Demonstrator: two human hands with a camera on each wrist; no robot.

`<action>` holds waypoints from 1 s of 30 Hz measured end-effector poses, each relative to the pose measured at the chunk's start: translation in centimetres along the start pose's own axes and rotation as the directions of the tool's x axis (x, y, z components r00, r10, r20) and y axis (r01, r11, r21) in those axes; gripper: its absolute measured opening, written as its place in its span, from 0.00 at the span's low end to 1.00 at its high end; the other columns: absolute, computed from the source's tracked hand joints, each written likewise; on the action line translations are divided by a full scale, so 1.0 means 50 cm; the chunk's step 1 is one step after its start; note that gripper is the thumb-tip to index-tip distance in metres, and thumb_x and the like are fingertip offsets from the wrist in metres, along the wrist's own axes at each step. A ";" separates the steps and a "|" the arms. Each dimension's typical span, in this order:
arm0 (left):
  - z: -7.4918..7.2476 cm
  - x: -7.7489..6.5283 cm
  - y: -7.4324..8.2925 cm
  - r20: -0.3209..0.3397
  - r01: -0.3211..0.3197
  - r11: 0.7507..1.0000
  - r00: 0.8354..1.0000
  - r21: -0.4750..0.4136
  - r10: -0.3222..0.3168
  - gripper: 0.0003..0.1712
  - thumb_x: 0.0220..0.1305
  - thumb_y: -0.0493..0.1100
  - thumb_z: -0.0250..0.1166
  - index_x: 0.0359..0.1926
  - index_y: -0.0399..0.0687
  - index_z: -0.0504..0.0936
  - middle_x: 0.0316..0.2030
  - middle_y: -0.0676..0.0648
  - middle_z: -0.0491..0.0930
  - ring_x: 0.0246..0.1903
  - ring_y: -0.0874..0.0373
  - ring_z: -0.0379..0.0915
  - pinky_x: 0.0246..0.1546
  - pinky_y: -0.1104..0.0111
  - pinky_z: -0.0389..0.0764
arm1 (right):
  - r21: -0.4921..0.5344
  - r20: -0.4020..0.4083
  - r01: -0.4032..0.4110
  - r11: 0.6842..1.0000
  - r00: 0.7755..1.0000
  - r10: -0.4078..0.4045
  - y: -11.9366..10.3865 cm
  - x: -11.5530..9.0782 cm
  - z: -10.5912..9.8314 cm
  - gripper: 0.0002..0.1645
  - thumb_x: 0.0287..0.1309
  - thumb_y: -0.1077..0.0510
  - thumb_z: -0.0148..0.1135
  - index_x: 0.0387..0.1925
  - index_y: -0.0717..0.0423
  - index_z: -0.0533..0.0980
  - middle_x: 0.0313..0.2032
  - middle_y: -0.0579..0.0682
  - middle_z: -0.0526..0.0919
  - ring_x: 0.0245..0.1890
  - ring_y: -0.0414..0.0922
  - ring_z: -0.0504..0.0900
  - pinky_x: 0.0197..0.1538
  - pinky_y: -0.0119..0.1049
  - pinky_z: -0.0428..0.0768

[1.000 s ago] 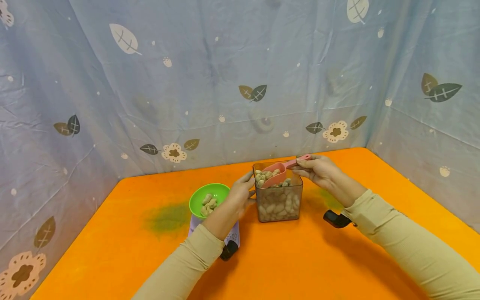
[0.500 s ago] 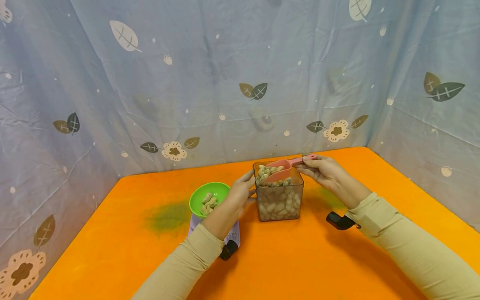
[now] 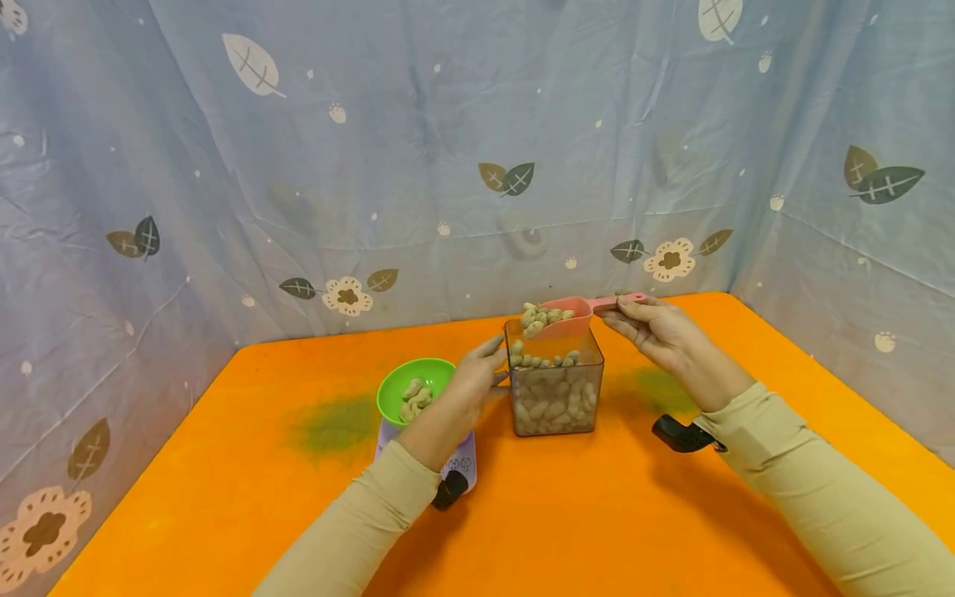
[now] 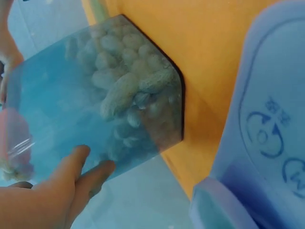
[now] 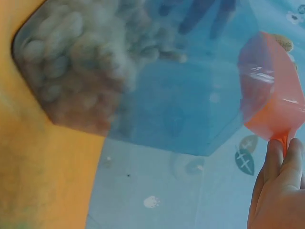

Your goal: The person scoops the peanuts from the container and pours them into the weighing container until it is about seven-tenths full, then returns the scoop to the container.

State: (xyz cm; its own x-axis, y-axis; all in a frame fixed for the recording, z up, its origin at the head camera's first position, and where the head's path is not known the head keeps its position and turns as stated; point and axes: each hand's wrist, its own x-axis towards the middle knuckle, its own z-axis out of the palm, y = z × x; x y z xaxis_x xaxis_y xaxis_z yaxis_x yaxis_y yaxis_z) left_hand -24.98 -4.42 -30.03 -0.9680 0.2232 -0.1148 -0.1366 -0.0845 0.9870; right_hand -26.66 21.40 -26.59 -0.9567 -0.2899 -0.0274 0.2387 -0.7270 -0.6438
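Observation:
A pink scoop (image 3: 570, 325) heaped with peanuts (image 3: 545, 318) hovers at the top of a clear, smoky square container (image 3: 555, 398). My right hand (image 3: 667, 338) pinches the scoop's handle between thumb and fingers. In the right wrist view the scoop (image 5: 274, 86) shows beyond the container's wall. More peanuts (image 4: 124, 90) fill the lower part of the container. My left hand (image 3: 466, 394) rests its extended fingers against the container's left side, as the left wrist view also shows.
Left of the container, a green bowl (image 3: 394, 390) holding several peanuts sits on a lilac kitchen scale (image 3: 464, 464), partly hidden by my left arm. An orange cloth (image 3: 552, 514) covers the table. Patterned blue curtains (image 3: 418, 124) surround it at the back and sides.
The scoop has risen from inside the container to its rim, carrying peanuts, with my right hand moving up and slightly right. My left hand has stayed at the container's side.

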 end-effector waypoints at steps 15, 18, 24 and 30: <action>-0.088 -0.075 0.056 -0.022 -0.079 0.996 0.997 0.031 0.080 0.30 0.78 0.39 0.44 0.76 0.40 0.49 0.73 0.35 0.49 0.69 0.38 0.52 0.67 0.53 0.64 | 0.008 -0.030 0.007 1.000 1.000 -0.007 0.016 0.005 0.062 0.11 0.67 0.71 0.47 0.34 0.69 0.76 0.34 0.63 0.83 0.34 0.53 0.86 0.48 0.39 0.83; -0.119 -0.092 0.065 -0.045 -0.099 0.992 0.994 0.080 0.103 0.30 0.78 0.40 0.44 0.76 0.42 0.49 0.74 0.37 0.50 0.70 0.40 0.51 0.67 0.53 0.63 | -0.006 -0.034 0.007 1.000 0.999 -0.007 0.026 0.008 0.074 0.11 0.67 0.71 0.48 0.33 0.69 0.77 0.34 0.62 0.83 0.34 0.52 0.86 0.47 0.39 0.83; -0.176 -0.127 0.073 -0.090 -0.139 0.982 0.984 0.131 0.151 0.30 0.78 0.39 0.42 0.76 0.40 0.47 0.74 0.37 0.47 0.72 0.41 0.45 0.69 0.51 0.57 | -0.019 -0.024 0.003 1.000 1.000 -0.003 0.046 0.015 0.096 0.12 0.67 0.71 0.47 0.32 0.69 0.77 0.32 0.62 0.83 0.33 0.52 0.86 0.41 0.38 0.85; -0.212 -0.148 0.073 -0.145 -0.154 0.974 0.973 0.166 0.178 0.30 0.78 0.37 0.42 0.76 0.39 0.46 0.74 0.36 0.47 0.72 0.42 0.44 0.70 0.52 0.54 | -0.047 0.012 0.003 0.999 1.000 -0.003 0.065 0.022 0.113 0.13 0.68 0.71 0.45 0.32 0.69 0.76 0.31 0.63 0.84 0.32 0.51 0.87 0.39 0.36 0.85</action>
State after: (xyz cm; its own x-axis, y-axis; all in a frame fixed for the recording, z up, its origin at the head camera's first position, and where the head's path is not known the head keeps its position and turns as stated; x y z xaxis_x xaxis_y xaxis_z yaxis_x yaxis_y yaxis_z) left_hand -20.56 -16.69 -26.79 -0.9969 0.0618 0.0478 0.0506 0.0442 0.9977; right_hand -25.98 15.22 -24.39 -0.9553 -0.2952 -0.0166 0.2275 -0.6980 -0.6790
